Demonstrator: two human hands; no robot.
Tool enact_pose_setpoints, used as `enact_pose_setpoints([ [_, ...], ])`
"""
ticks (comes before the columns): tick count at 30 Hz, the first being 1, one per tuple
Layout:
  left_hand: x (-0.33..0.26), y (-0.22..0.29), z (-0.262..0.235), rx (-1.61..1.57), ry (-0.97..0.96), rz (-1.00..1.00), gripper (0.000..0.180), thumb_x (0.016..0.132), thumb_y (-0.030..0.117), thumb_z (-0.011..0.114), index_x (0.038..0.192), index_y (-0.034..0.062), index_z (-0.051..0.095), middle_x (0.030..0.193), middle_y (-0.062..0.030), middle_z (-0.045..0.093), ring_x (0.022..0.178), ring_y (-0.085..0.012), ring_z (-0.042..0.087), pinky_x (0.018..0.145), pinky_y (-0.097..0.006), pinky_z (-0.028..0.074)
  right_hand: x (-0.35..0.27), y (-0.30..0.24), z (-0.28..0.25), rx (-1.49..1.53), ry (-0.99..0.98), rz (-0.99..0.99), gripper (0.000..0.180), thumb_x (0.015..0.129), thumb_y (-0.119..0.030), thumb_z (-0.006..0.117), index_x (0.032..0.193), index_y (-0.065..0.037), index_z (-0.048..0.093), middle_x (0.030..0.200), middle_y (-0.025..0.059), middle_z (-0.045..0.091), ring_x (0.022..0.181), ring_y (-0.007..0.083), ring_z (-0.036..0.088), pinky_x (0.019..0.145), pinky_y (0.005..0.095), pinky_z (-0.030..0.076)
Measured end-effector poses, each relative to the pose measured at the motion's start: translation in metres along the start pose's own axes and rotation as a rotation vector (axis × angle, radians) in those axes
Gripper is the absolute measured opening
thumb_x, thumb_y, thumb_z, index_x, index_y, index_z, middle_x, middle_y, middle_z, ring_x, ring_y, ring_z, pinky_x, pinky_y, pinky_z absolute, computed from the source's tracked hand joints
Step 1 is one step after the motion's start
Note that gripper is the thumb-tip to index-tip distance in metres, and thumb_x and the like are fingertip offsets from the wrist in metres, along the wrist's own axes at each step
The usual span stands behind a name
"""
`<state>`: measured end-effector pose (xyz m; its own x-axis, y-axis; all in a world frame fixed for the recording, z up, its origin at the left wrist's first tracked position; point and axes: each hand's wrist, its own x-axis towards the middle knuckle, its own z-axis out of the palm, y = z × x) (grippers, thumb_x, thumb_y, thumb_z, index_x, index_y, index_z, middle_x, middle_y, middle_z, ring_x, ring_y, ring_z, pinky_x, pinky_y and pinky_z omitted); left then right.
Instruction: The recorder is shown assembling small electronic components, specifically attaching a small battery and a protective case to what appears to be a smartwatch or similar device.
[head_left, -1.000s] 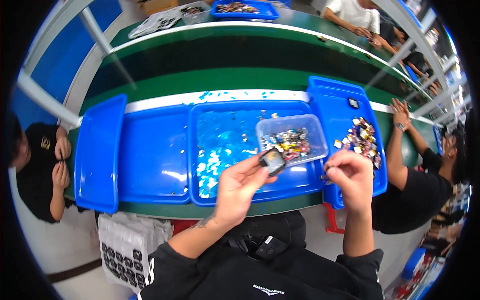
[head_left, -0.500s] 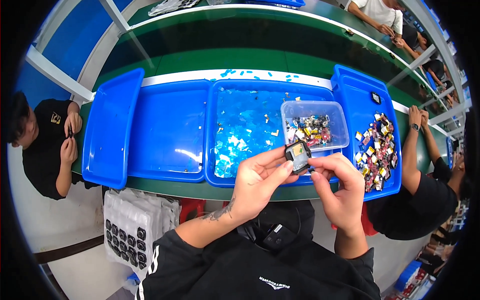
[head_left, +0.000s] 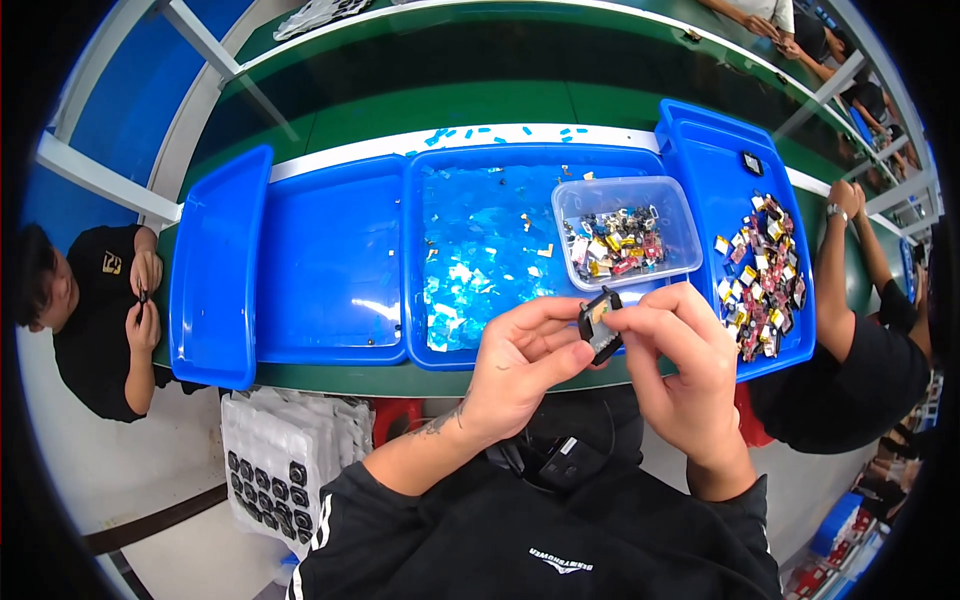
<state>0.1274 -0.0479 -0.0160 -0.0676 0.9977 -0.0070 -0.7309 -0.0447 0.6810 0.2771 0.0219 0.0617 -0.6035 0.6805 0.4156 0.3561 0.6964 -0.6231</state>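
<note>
My left hand (head_left: 525,365) holds a small black square smartwatch case (head_left: 600,325) between thumb and fingers, just in front of the clear plastic box. The case is tilted, and a pale, partly tan inside shows. My right hand (head_left: 685,365) is closed in a pinch at the case's right side, its index fingertip touching the inner face. What its fingers grip, if anything, is hidden. Behind my hands, the clear box (head_left: 683,262) contains small parts in white, yellow, red and black. It sits in a blue tray (head_left: 440,357) strewn with shiny blue film pieces.
Right of it, another blue tray (head_left: 700,160) carries a heap of small parts (head_left: 765,275) and a single black case (head_left: 752,163). Two blue trays (head_left: 330,250) (head_left: 215,290) stand left. Bagged black parts (head_left: 270,490) hang below the table edge. Co-workers (head_left: 105,320) (head_left: 850,360) sit on both sides.
The case has turned from facing up to a steeper, edge-on tilt. My right fingertips have moved up from its lower corner onto its inner face. The whole view has shifted slightly.
</note>
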Motion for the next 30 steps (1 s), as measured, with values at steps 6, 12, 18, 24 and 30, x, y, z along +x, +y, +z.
enact_pose_setpoints([
  [6, -0.002, -0.002, -0.005, 0.054, -0.108, 0.072, 0.039, 0.082, -0.010, 0.066, 0.117, -0.0007, 0.053, 0.122, -0.0121, 0.059, 0.116, -0.0184, 0.057, 0.091, -0.030, 0.052, -0.002, -0.002, 0.000, -0.077, 0.038, -0.088, 0.022, 0.067, 0.007, 0.076, 0.086, -0.002, 0.069, 0.077, 0.0060, 0.056, 0.061, 0.0163, 0.057, 0.048, 0.0280, 0.043],
  [12, -0.007, -0.003, -0.007, 0.069, -0.088, 0.043, 0.041, 0.077, -0.013, 0.068, 0.113, 0.0005, 0.054, 0.123, -0.0122, 0.057, 0.119, -0.0202, 0.056, 0.091, -0.032, 0.053, -0.002, -0.002, 0.000, -0.095, 0.038, -0.170, 0.022, 0.065, 0.004, 0.077, 0.084, -0.001, 0.068, 0.075, 0.0061, 0.056, 0.059, 0.0175, 0.057, 0.048, 0.0283, 0.043],
  [18, -0.009, 0.000, -0.011, 0.082, -0.105, 0.042, 0.041, 0.075, -0.015, 0.069, 0.111, 0.0007, 0.055, 0.120, -0.0124, 0.058, 0.113, -0.0202, 0.058, 0.089, -0.032, 0.054, -0.001, 0.004, 0.001, -0.135, -0.062, -0.287, 0.023, 0.064, 0.001, 0.075, 0.085, 0.000, 0.066, 0.077, 0.0064, 0.055, 0.061, 0.0204, 0.056, 0.050, 0.0306, 0.045],
  [24, -0.012, 0.002, -0.011, 0.045, -0.062, -0.034, 0.039, 0.075, -0.015, 0.069, 0.109, 0.0004, 0.057, 0.119, -0.0116, 0.058, 0.110, -0.0191, 0.059, 0.091, -0.032, 0.053, 0.001, 0.012, 0.008, -0.206, -0.073, -0.395, 0.018, 0.065, -0.008, 0.065, 0.081, -0.002, 0.060, 0.075, 0.0057, 0.045, 0.061, 0.0185, 0.054, 0.047, 0.0303, 0.043],
  [30, -0.014, 0.000, -0.009, -0.085, -0.100, -0.045, 0.040, 0.076, -0.013, 0.070, 0.111, 0.0002, 0.055, 0.120, -0.0111, 0.058, 0.112, -0.0190, 0.058, 0.094, -0.032, 0.050, 0.002, 0.012, 0.005, -0.150, -0.066, -0.325, 0.020, 0.063, -0.004, 0.069, 0.081, -0.003, 0.061, 0.078, 0.0056, 0.050, 0.063, 0.0186, 0.056, 0.049, 0.0313, 0.044],
])
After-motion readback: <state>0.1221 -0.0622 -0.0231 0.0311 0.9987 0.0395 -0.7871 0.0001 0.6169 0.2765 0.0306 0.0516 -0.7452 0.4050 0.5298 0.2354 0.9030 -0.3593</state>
